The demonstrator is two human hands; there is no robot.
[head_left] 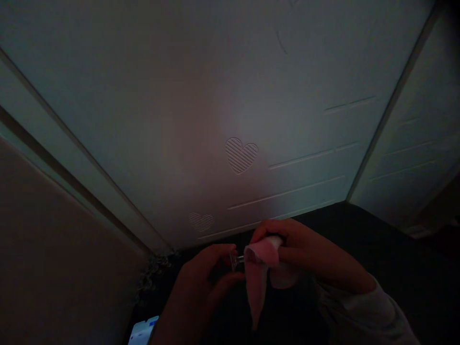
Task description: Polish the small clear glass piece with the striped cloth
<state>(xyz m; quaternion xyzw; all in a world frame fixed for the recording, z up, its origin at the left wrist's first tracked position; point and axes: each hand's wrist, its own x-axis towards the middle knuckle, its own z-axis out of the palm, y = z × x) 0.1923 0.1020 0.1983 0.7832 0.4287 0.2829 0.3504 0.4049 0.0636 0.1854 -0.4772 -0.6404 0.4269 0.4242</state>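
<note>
My left hand (pixel 206 275) is closed, its thumb and fingers around a small red thing with a ridged, shiny silver end (pixel 234 261). From that end a short metal stem points right, toward a pink cloth (pixel 256 282). My right hand (pixel 285 242) is closed on the cloth, which is bunched in the fingers and hangs down in a long point. Whether the stem touches the cloth, and what kind of thing it belongs to, is too dark to make out.
Ahead stands a pale panel (pixel 201 120) with embossed hearts and lines, above a dark surface (pixel 345 239). A lit phone (pixel 143 330) lies at the lower left, partly behind my left forearm. Small grey, crumpled bits (pixel 154 268) lie along the left corner.
</note>
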